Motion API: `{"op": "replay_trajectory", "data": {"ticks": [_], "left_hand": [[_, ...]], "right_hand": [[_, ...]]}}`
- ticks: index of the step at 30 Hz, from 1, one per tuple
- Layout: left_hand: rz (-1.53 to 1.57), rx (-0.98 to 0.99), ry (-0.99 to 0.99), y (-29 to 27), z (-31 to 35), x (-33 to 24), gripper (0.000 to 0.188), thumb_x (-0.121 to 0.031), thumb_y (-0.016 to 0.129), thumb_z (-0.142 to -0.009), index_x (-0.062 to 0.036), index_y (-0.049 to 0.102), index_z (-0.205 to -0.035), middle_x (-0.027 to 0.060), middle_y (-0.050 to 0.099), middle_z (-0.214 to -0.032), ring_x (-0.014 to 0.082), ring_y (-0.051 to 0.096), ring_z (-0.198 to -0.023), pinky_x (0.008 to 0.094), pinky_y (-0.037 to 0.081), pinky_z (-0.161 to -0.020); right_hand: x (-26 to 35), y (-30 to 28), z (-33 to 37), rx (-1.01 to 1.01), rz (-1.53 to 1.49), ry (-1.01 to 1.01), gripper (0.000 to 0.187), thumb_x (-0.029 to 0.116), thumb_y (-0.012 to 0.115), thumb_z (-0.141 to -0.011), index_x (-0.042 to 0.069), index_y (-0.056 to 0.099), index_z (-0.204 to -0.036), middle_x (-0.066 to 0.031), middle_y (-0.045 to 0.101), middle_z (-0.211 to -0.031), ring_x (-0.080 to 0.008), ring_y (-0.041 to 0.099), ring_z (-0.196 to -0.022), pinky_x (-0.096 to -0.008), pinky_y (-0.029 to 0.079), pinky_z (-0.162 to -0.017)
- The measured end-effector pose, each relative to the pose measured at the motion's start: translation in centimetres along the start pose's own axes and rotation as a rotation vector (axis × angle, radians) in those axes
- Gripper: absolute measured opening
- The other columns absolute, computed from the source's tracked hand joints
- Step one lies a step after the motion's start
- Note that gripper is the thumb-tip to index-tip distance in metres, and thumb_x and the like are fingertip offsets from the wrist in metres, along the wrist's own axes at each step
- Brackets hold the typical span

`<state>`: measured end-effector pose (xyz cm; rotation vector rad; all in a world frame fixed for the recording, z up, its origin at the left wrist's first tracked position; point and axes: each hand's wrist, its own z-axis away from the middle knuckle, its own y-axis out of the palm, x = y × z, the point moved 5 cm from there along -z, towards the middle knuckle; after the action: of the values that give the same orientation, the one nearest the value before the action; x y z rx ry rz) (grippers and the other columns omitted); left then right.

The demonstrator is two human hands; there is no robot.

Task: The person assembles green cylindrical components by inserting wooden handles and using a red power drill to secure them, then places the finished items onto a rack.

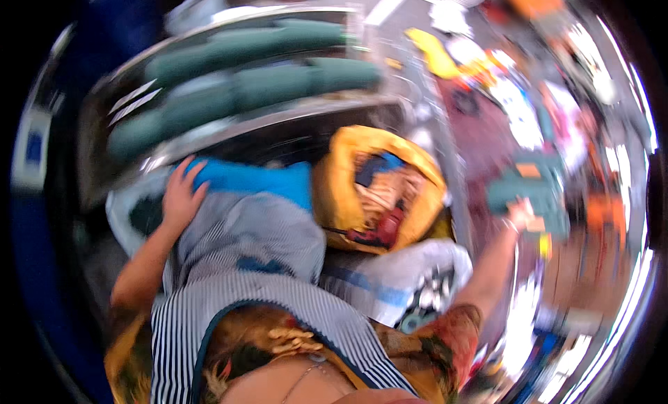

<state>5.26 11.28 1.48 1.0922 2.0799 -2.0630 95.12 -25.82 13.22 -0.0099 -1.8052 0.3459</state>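
Note:
My left hand (182, 195) has its fingers spread over the left end of a bright blue cloth (257, 178), which lies above my striped apron (243, 230). My right arm reaches out to the right. At its end, my right hand (520, 213) touches a folded dark green cloth piece (546, 188) with small orange patches, lying on a maroon tabletop (473, 129). Motion blur hides how its fingers are set, so a grip on the cloth cannot be made out.
A yellow sack (334, 174) of mixed scraps stands before me, beside a whitish bag (438, 265) with dark and light pieces. Beyond them, a long metal-edged rack (271, 119) carries green rolls (271, 91). Blurred coloured items (435, 53) crowd the table's far end.

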Motion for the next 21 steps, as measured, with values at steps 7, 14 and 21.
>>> {"op": "replay_trajectory", "data": {"ticks": [7, 14, 21], "left_hand": [[0.065, -0.147, -0.013, 1.8, 1.7, 0.9, 0.046, -0.034, 0.065, -0.085, -0.0237, 0.057, -0.130, 0.0111, 0.046, -0.141, 0.0380, 0.048, -0.123, 0.0506, 0.042, -0.102], [-0.088, -0.144, -0.010, 0.3, 2.2, 1.0, 0.033, -0.035, 0.062, -0.089, -0.0240, 0.064, -0.119, 0.0032, 0.051, -0.136, 0.0341, 0.051, -0.116, 0.0454, 0.041, -0.095], [0.301, -0.572, -0.108, -0.1, 1.8, 5.8, 0.011, -0.021, 0.069, -0.080, -0.0175, 0.072, -0.089, -0.0067, 0.065, -0.106, 0.0241, 0.052, -0.112, 0.0436, 0.039, -0.092]], "right_hand": [[0.2, 1.8, -10.4, 0.056, 1.338, -0.235, 0.067, 0.041, 0.068, -0.086, -0.003, 0.052, -0.134, -0.0202, 0.056, -0.135, -0.0374, 0.054, -0.123, -0.0436, 0.043, -0.102], [7.1, 29.5, 22.3, 0.584, 0.761, -0.741, 0.044, 0.019, 0.065, -0.089, -0.005, 0.055, -0.124, -0.0242, 0.054, -0.131, -0.0374, 0.048, -0.124, -0.0435, 0.037, -0.106], [12.7, 37.2, 49.3, 1.105, 0.541, -0.964, 0.044, 0.014, 0.067, -0.086, -0.001, 0.055, -0.125, -0.0222, 0.048, -0.136, -0.0402, 0.045, -0.128, -0.0458, 0.036, -0.107]]}}
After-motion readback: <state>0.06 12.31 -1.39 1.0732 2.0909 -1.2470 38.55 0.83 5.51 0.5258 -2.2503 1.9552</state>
